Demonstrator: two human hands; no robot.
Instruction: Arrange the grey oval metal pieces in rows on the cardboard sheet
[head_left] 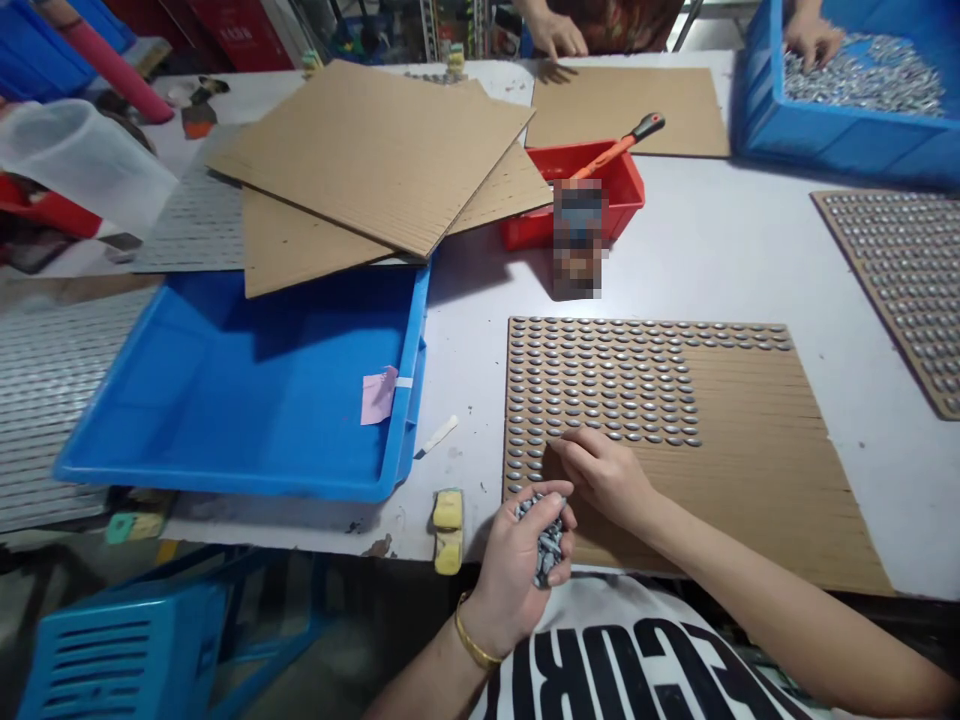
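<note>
Left hand (pixel 517 570): and there it is, closed around a fistful of metal studs (pixel 547 540), right at the table's near edge!
Right hand (pixel 604 478): down on the cardboard sheet (pixel 750 470), fingers curled; too hidden to call whether they pinch a stud.
Hands: close together, just beside each other, not gripping the same thing.
Cardboard sheet: flat on the table (pixel 720 570), studs packed in rows across its left side and along its top edge.
Blue tray (pixel 247 470): off to the left, pink note (pixel 377 395) stuck on its wall.
Red box (pixel 622 185): up ahead, an orange-handled tool (pixel 622 140) sticking out.
Across the table: a co-worker's hand (pixel 814 40) is in a blue bin (pixel 840 135) of studs, and another co-worker's hand (pixel 559 35) sits at a bare cardboard sheet (pixel 622 110)!
</note>
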